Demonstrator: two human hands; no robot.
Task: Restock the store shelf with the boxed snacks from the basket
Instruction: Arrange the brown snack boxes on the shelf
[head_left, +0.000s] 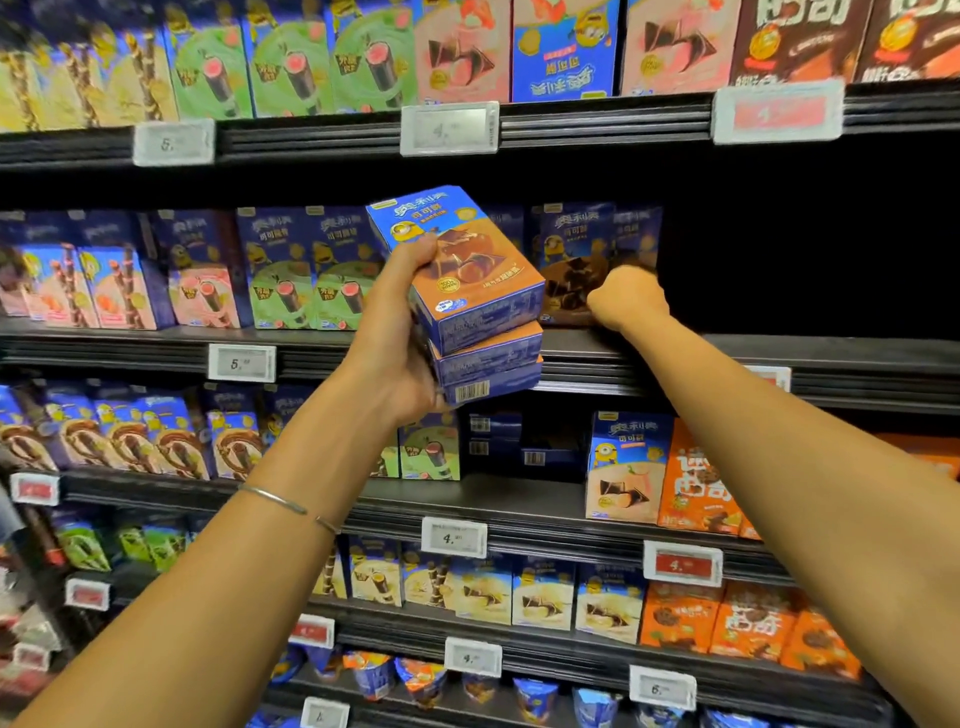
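My left hand (400, 332) grips a stack of three blue and brown snack boxes (470, 291), held tilted in front of the second shelf (779, 358). My right hand (626, 299) reaches into that shelf with its fingers curled round the edge of a blue and brown box (571, 270) that stands upright there. More boxes of the same kind stand behind it. To the right of my right hand the shelf is dark, with nothing visible in it. The basket is out of view.
Rows of boxed snacks fill the shelves: green and pink boxes (291, 275) to the left, orange boxes (696, 483) lower right. Price tags (241, 362) line the shelf edges. The shelf below has a gap (524, 447) with flat-lying boxes.
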